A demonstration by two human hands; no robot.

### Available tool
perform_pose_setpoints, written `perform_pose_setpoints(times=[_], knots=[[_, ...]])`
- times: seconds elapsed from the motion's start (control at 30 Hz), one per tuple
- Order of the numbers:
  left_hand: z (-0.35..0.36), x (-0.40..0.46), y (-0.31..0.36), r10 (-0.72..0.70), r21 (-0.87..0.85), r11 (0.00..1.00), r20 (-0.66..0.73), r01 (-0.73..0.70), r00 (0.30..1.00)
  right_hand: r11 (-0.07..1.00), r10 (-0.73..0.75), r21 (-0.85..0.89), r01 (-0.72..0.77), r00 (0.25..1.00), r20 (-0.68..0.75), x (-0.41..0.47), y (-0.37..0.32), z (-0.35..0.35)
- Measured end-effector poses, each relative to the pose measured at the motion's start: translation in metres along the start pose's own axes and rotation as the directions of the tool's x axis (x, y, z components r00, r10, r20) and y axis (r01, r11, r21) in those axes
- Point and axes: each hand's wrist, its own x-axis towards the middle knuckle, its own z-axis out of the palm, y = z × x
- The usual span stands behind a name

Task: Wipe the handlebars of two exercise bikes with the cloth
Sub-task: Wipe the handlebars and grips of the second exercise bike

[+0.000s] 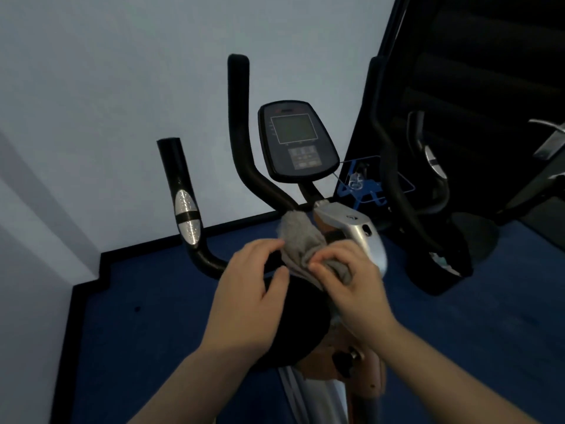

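Head view: both hands meet low in the middle, over the bike's black seat (293, 316). The right hand (345, 286) has its fingers curled round a grey cloth (301, 240), pinching the near end of it. The left hand (247, 292) lies just to the left of it, fingers loosely bent, fingertips touching the cloth's left edge and the thumb resting on the seat; it grips nothing.

The cloth is bunched and runs up and away from the hands, its far end lying against the spot where the handlebar tubes join the stem. Just right of the cloth and touching the right hand's knuckles is the silver stem cover (351, 228).

Beyond the hands stands the console (296, 142), its screen dark, tilted toward the camera. Left of the hands, the left handlebar (186, 206) rises from a curve near the left hand, with two silver sensor pads on it. A second black bar (241, 133) climbs between that one and the console. Right of the hands, the right handlebar (397, 179) curves up past the console, and a further grip with a silver pad (434, 160) stands well to the right.

Under everything is a blue floor (153, 332), edged by a black skirting against a pale wall (122, 87). A dark door with a metal handle (550, 133) is far right.
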Motion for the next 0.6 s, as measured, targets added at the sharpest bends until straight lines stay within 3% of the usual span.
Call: perform_pose_setpoints(times=[0.1,0.2,0.27,0.37,0.5,0.6], knots=[[0.000,-0.003,-0.001,0.008,0.028,1.000,-0.038,-0.007,0.999,1.000,0.018,0.009,-0.019,0.995,0.098,-0.003,-0.005,-0.019],[0.000,-0.006,-0.003,-0.039,-0.029,0.999,-0.052,0.038,0.998,0.990,0.029,-0.129,-0.049,0.987,-0.155,0.030,-0.002,-0.032],[0.001,-0.008,-0.004,-0.058,-0.030,0.998,-0.070,0.056,0.996,0.956,0.037,-0.279,-0.095,0.978,-0.206,0.047,-0.002,-0.015],[0.002,-0.009,-0.003,-0.067,-0.024,0.998,-0.080,0.065,0.995,0.878,0.018,-0.472,-0.082,0.990,-0.138,0.042,0.002,0.010],[0.002,-0.009,-0.004,-0.090,-0.031,0.996,-0.074,0.088,0.993,0.749,-0.064,-0.657,0.090,0.996,0.064,0.048,0.003,-0.023],[0.002,-0.009,-0.003,-0.090,-0.046,0.995,-0.111,0.085,0.990,0.763,-0.063,-0.646,0.014,0.997,-0.053,0.074,-0.011,-0.047]])
